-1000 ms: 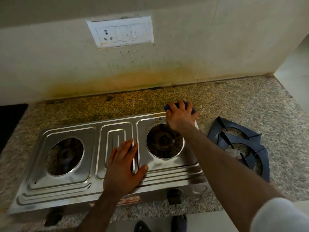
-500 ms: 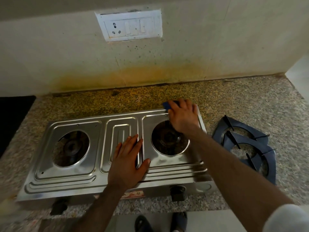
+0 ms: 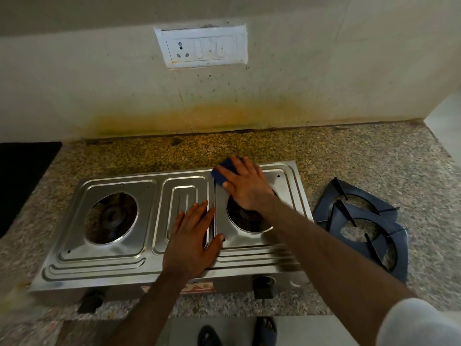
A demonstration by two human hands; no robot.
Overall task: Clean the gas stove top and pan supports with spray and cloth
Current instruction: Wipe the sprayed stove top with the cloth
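Speckled granite tabletop [image 3: 349,156] meets a stained wall [image 3: 199,116]; the stove label [image 3: 199,287] is unreadable. Left hand [image 3: 192,242] lies flat; right hand [image 3: 245,184] grips a blue cloth [image 3: 222,174].

Both forearms are bare down to the hands — a white short sleeve [image 3: 421,323] covers the right upper arm — and dark open-toed sandals [image 3: 266,330] on the feet.
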